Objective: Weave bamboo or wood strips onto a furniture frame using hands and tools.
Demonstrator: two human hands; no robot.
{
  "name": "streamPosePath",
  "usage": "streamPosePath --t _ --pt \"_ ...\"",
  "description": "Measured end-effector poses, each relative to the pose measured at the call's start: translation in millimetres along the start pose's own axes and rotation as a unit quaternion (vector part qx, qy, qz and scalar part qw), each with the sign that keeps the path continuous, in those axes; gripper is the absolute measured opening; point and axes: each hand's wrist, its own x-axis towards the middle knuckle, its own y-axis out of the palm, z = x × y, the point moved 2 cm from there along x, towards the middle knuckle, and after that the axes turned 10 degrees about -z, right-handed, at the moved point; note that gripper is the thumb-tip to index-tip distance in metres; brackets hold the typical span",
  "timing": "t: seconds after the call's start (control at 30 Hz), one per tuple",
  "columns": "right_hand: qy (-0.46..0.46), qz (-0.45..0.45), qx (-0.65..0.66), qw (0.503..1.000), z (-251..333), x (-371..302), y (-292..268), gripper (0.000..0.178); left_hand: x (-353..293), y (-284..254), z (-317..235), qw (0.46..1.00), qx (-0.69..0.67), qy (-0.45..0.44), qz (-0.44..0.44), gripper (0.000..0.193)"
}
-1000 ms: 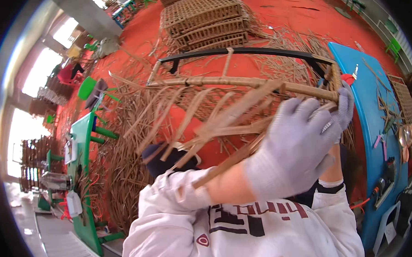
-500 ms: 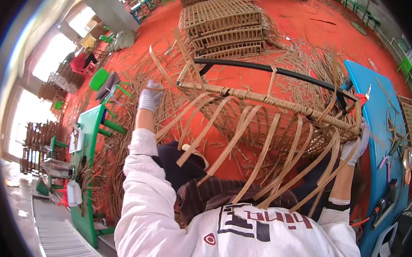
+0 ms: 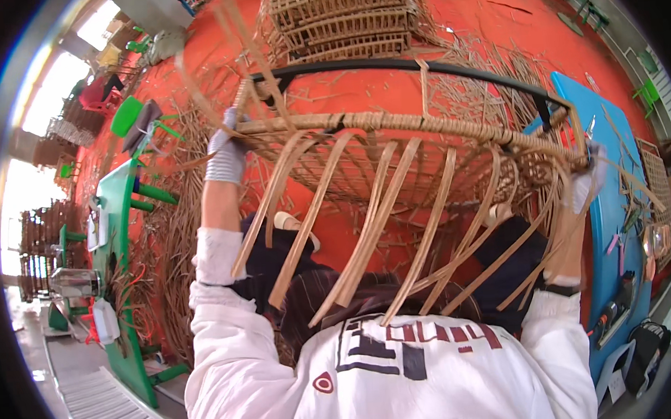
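Note:
In front of me hangs a half-woven rattan basket (image 3: 391,121), a wide lattice with a cane-wrapped rim and a black frame bar (image 3: 434,69) along its far side. Several loose flat strips (image 3: 328,210) droop from the rim toward my lap. My left hand (image 3: 227,154), in a white-grey knit glove, is closed at the basket's left corner, where more strips stick upward. At the opposite corner my right hand (image 3: 590,177), gloved too, grips the rim; the weave and strips partly hide its fingers.
Several woven panels are stacked (image 3: 342,18) on the red floor ahead. A green table (image 3: 121,271) stands left, a blue table (image 3: 610,145) right with tools on it. Cane scraps (image 3: 191,238) litter the floor. A green stool (image 3: 127,116) stands farther left.
My left hand has come from beside the basket onto its left corner. The basket has shifted left, its left end higher and nearer to level, with my right hand still on it.

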Motion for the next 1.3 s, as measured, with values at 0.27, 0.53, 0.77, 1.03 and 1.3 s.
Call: streamPosePath --t 0.27,0.53,0.77,1.03,1.3 --pt "0.066 0.067 0.017 0.995 -45.6 59.8 12.7 0.035 -97.1 -66.7 26.0 0.996 0.062 0.053 0.021 0.031" --pt "0.11 0.126 -0.035 0.985 -84.9 85.1 -9.7 0.033 -106.9 -66.9 44.3 0.971 0.227 0.067 -0.016 0.029" --pt "-0.037 0.223 -0.315 0.922 -19.1 85.2 15.0 0.034 -134.0 -42.1 4.4 0.833 0.375 0.391 0.114 0.037" --pt "-0.158 0.563 -0.169 0.793 103.8 -74.7 197.0 0.034 -146.9 -44.1 7.3 0.845 0.393 0.353 0.077 0.036" --pt "0.113 0.685 -0.148 0.704 8.1 -296.1 319.8 0.04 -149.6 -56.7 22.5 0.94 0.211 0.248 0.1 0.038"
